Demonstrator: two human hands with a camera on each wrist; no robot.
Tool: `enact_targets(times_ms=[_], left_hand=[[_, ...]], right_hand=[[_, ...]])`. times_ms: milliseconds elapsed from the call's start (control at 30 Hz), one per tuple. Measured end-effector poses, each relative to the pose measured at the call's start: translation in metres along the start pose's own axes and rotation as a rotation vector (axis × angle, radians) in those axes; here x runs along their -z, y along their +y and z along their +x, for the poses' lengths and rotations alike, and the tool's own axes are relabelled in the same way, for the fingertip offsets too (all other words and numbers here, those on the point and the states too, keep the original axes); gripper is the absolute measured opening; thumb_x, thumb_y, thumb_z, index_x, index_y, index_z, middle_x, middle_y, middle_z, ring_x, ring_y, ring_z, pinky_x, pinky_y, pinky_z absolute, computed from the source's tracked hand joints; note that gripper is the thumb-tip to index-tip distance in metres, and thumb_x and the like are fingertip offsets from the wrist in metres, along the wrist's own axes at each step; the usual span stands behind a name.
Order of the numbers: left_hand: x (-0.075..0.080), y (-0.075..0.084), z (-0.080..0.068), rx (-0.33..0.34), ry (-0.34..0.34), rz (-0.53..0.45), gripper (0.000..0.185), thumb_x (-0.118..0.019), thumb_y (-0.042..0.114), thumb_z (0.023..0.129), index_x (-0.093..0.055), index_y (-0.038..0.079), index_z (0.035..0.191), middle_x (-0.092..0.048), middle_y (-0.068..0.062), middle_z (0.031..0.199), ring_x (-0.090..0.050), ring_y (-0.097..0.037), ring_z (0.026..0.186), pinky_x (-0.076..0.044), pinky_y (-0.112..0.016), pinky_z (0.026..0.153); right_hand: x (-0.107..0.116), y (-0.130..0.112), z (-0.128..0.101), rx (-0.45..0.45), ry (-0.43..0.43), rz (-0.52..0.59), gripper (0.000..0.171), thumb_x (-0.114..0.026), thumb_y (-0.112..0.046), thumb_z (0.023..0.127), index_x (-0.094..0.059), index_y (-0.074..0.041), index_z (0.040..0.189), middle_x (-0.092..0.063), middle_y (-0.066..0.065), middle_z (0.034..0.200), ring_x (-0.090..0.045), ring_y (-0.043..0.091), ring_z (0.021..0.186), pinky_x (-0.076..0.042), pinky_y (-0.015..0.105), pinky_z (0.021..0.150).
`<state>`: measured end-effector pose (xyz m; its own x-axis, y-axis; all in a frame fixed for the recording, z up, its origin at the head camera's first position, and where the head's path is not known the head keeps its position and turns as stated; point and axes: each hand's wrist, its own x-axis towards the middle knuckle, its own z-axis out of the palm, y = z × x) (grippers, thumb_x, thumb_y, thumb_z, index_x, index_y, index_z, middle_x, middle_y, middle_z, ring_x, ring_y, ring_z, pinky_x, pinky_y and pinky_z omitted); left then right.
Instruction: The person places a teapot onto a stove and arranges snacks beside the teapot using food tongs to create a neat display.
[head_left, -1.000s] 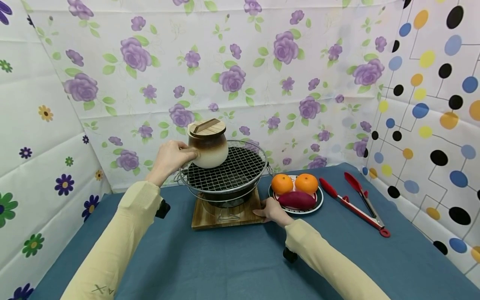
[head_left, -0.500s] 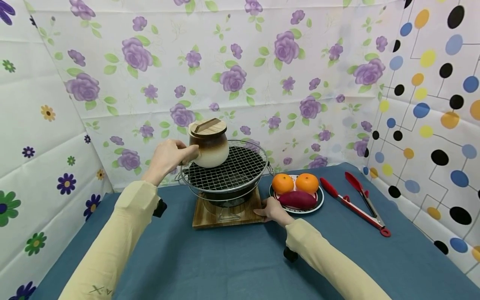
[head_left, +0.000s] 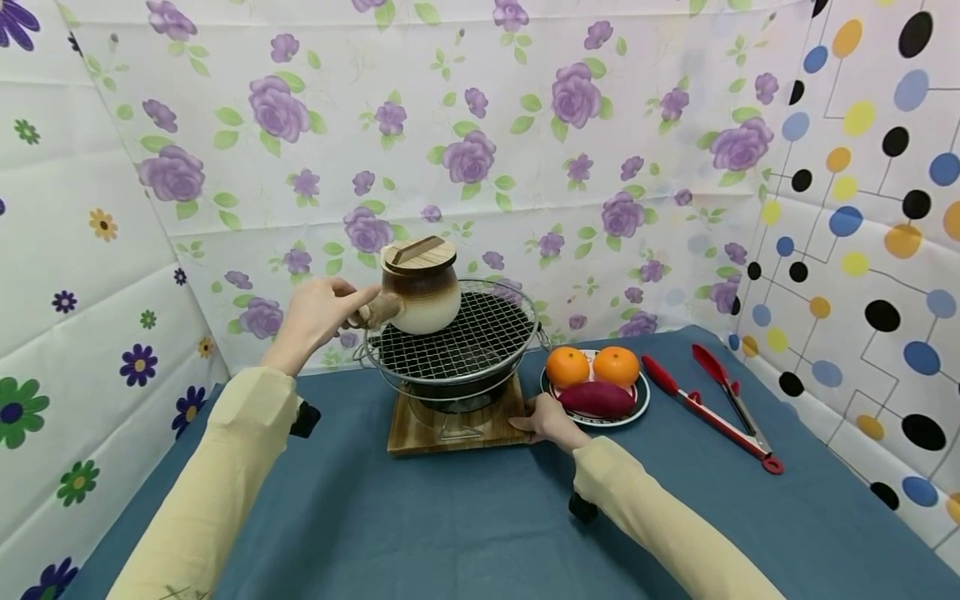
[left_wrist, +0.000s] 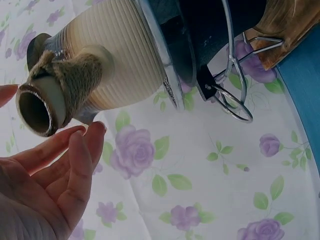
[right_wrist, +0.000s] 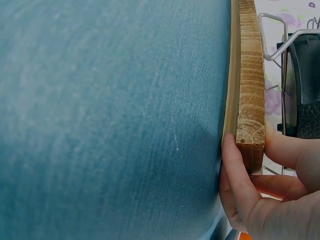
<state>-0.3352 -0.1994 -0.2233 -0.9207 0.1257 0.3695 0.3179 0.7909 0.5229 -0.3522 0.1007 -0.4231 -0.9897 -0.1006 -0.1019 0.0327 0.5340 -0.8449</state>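
A brown-and-cream ceramic teapot (head_left: 426, 307) with a wooden lid (head_left: 420, 254) sits on the wire grill rack (head_left: 480, 342) over a black stove. Its hollow side handle (left_wrist: 75, 85), wrapped in twine, points left. Around that handle, my left hand (head_left: 315, 312) is spread, its fingers (left_wrist: 80, 160) just off the handle in the left wrist view. My right hand (head_left: 553, 423) grips the front right corner of the wooden board (head_left: 420, 429) beneath the stove. In the right wrist view the thumb lies on the board's top and the fingers reach to its underside.
Right of the board, a plate (head_left: 641, 400) holds two oranges (head_left: 617, 367) and a purple sweet potato (head_left: 597, 400). Red-tipped tongs (head_left: 712, 421) lie farther right on the blue cloth (head_left: 450, 525). Patterned curtains (head_left: 337, 125) enclose the back and sides.
The left hand has let go of the teapot's handle and drawn back slightly left, its fingers loosening. The teapot stays on the rack. My right hand keeps its grip on the board.
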Motion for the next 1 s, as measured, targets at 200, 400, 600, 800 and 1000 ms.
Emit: enact_targets(times_ms=[200, 400, 600, 800, 1000], left_hand=[[0.005, -0.005, -0.007, 0.015, 0.001, -0.018, 0.062, -0.050, 0.061, 0.083, -0.066, 0.002, 0.096, -0.064, -0.011, 0.084, -0.057, -0.022, 0.064, -0.051, -0.032, 0.053], [0.008, -0.010, -0.014, 0.001, 0.030, -0.039, 0.063, -0.051, 0.058, 0.084, -0.064, -0.001, 0.103, -0.063, -0.018, 0.093, -0.059, -0.021, 0.062, -0.052, -0.032, 0.052], [0.007, -0.016, -0.024, -0.019, 0.052, -0.080, 0.062, -0.051, 0.055, 0.085, -0.064, -0.002, 0.104, -0.062, -0.019, 0.094, -0.060, -0.021, 0.061, -0.054, -0.033, 0.052], [0.006, -0.020, -0.030, 0.016, 0.064, -0.072, 0.064, -0.051, 0.057, 0.085, -0.063, -0.001, 0.107, -0.062, -0.019, 0.096, -0.060, -0.021, 0.062, -0.054, -0.035, 0.055], [0.005, -0.024, -0.036, 0.035, 0.046, -0.071, 0.065, -0.050, 0.058, 0.085, -0.062, -0.002, 0.109, -0.062, -0.020, 0.095, -0.061, -0.023, 0.064, -0.054, -0.035, 0.055]], right_hand=[[0.000, 0.001, 0.000, 0.012, -0.006, -0.001, 0.025, -0.069, -0.006, 0.081, -0.062, 0.010, 0.100, -0.058, 0.010, 0.073, -0.061, 0.019, 0.059, -0.054, 0.029, 0.053], [0.000, 0.002, 0.000, 0.026, -0.011, 0.019, 0.021, -0.068, -0.006, 0.081, -0.063, 0.008, 0.095, -0.058, 0.009, 0.068, -0.061, 0.020, 0.057, -0.054, 0.030, 0.053], [0.000, 0.003, -0.002, 0.042, -0.017, 0.032, 0.018, -0.068, -0.006, 0.082, -0.063, 0.007, 0.092, -0.058, 0.009, 0.070, -0.060, 0.020, 0.058, -0.054, 0.031, 0.055], [0.001, 0.003, 0.000, 0.024, -0.020, 0.047, 0.026, -0.068, -0.006, 0.081, -0.061, 0.009, 0.101, -0.060, 0.011, 0.080, -0.060, 0.020, 0.063, -0.055, 0.031, 0.057], [0.000, 0.003, 0.000, 0.027, -0.016, 0.029, 0.027, -0.069, -0.006, 0.081, -0.061, 0.010, 0.101, -0.060, 0.010, 0.079, -0.061, 0.020, 0.061, -0.055, 0.031, 0.056]])
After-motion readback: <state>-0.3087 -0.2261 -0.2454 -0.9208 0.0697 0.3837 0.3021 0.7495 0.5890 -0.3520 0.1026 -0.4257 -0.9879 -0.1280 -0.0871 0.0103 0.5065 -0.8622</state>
